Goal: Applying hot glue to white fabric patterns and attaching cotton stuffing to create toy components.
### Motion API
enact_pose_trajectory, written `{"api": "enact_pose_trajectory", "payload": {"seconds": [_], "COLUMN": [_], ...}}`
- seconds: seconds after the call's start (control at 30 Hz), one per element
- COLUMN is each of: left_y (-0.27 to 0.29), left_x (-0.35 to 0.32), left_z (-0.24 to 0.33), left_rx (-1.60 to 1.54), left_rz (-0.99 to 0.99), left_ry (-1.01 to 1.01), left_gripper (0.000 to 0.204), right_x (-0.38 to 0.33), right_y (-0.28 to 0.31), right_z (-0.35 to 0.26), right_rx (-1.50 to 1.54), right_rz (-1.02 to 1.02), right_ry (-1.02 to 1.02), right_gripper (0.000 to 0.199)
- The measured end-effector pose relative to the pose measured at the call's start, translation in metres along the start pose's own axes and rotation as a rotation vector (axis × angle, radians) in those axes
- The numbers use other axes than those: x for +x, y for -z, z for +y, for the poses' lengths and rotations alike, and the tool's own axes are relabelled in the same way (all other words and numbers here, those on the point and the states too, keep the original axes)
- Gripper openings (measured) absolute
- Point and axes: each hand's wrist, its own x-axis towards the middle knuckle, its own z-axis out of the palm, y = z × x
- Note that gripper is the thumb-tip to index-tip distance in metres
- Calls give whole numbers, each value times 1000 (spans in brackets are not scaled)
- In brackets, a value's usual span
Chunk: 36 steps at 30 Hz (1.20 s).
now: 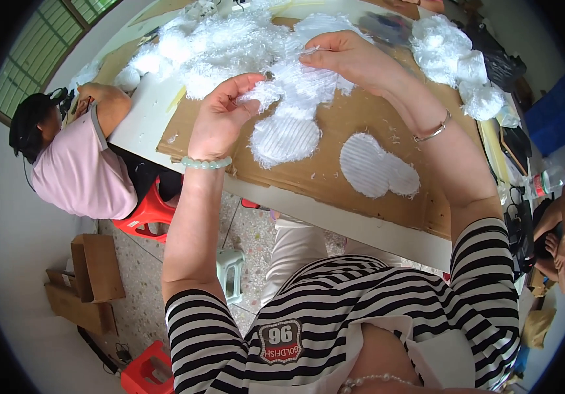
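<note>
Between my hands hangs a white fluffy fabric piece (285, 134) with a ribbed face and frayed edges, its rounded lower end over the brown cardboard (249, 174). My left hand (226, 108) pinches its left edge between thumb and fingers. With thumb and fingertips closed, my right hand (341, 56) grips the upper right part of the same piece. A second cut piece (377, 167), white, ribbed and rounded with a narrower lobe, lies flat on the cardboard below my right forearm. Just beyond my hands, a large heap of white fluffy pieces (210, 49) spreads over the table.
Another white pile (443, 49) sits at the right, beside a black plastic bag (499, 59). A plastic bottle with a red cap (548, 182) lies at the right edge. To the left, a person in a pink shirt (85, 164) sits on a red stool (148, 210). Cardboard boxes (95, 269) stand on the floor.
</note>
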Motion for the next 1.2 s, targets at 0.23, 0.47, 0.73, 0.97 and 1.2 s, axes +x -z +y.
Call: {"api": "enact_pose_trajectory", "payload": {"seconds": [0.23,0.47,0.73,0.97,1.2], "left_y": [-13,-51,-98,-82,-94], "left_x": [15,28,40,32,26], "left_z": [-8,23,19,3,23], "left_rx": [532,77,103,172,115], "left_rz": [142,-63,-367,-332,-280], "left_ry": [-160,-86,37,95,22], "left_gripper": [40,48,22,17,38], "right_x": [-19,-41,-57,-64,-76], "right_y": [39,61,76,114,131], "right_z": [-8,-29,-46,-36,0], "right_rx": [-114,-301,-447,-311,-35], "right_rz": [54,-64,-153,-53,122], "right_ry": [-56,-25,-7,28,5], "right_gripper": [21,20,19,18,24]}}
